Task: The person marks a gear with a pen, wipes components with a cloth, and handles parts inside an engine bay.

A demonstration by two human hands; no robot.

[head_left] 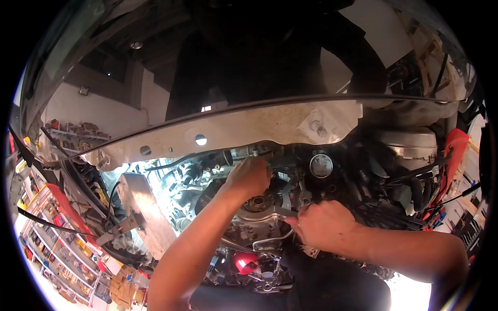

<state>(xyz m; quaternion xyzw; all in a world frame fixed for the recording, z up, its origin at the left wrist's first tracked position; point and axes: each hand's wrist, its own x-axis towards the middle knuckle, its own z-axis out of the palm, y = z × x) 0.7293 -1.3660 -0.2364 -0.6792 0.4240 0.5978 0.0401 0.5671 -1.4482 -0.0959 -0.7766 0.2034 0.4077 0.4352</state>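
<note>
In an engine bay, my left hand [249, 176] reaches to the upper part of a metal assembly, its fingers curled over something hidden behind them. Below it is a dark round opening with a toothed-looking hub [257, 203]. My right hand [324, 223] is lower and to the right, closed around the end of a flat metal bar [282, 213] that lies beside the curved rim of that opening, thumb pointing left. A round metal-rimmed part [321, 165] sits above my right hand. A bright red part [245, 263] shows below the assembly, between my forearms.
A pale metal crossmember [249, 122] with holes spans above the hands, under a dark glossy panel with reflections. A plank-like board [145, 217] stands at left. A silver canister [407, 142] is at upper right. Shelves [57, 243] with boxes are at lower left, beside the red bodywork.
</note>
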